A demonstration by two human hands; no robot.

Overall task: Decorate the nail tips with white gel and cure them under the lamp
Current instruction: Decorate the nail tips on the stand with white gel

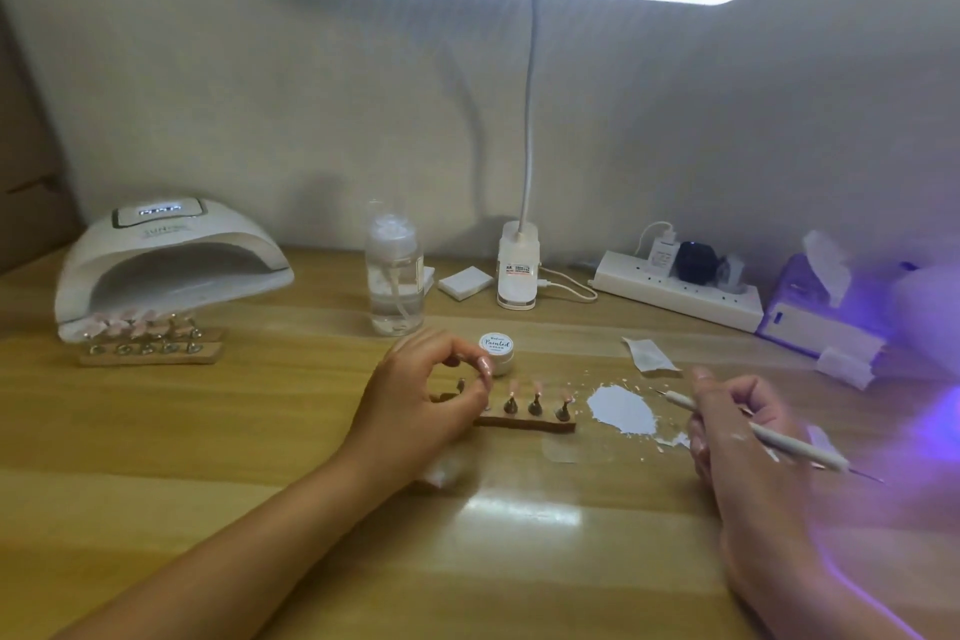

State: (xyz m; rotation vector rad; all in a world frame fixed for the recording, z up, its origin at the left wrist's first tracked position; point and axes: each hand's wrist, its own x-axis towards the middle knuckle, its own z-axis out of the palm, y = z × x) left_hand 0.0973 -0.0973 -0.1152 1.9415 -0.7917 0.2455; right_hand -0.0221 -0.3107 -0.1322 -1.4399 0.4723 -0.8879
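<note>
In the head view, the main risk lay with the left hand (431,392). Its grip appeared to pinch one tip (485,365) above the holder (524,425), where a slip could topple the other tips (536,387). The right hand (743,437), clenched round the brush (795,450), hovered beside the gel (621,408) pooled on the desk (311,509), and a stray wrist could smear it. The tips looked pale pink and glossy, upright on pegs, well apart from the lamp (166,265). Any white on them was too small to tell.
</note>
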